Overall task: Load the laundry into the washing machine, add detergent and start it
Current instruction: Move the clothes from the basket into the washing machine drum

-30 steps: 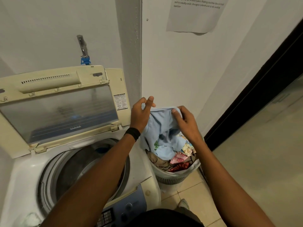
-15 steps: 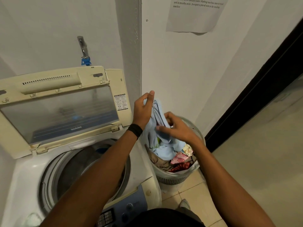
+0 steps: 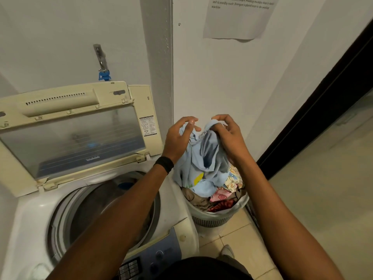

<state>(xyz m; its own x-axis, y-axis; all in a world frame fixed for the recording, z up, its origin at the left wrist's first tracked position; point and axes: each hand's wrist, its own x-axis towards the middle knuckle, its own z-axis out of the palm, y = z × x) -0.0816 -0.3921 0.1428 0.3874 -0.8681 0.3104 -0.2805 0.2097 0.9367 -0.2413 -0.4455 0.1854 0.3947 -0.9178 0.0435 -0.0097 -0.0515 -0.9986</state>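
Observation:
A light blue garment (image 3: 203,160) hangs above the laundry basket (image 3: 216,218), which stands on the floor to the right of the washing machine (image 3: 26,225). My left hand (image 3: 179,138) grips the garment's upper left part. My right hand (image 3: 228,136) pinches its top edge beside the left one. The basket holds more mixed clothes, pink, floral and red. The top-loader's lid (image 3: 74,132) stands raised and the drum (image 3: 105,211) is open below my left forearm. I see no detergent.
The machine's blue control panel (image 3: 153,259) is at the front edge near my body. A tap with a blue fitting (image 3: 103,63) sticks out of the wall behind the lid. A paper notice (image 3: 240,17) hangs above the basket. A dark door frame (image 3: 314,110) and tiled floor lie to the right.
My right hand has risen from the garment's middle to its top edge beside my left hand. The garment is bunched higher over the basket.

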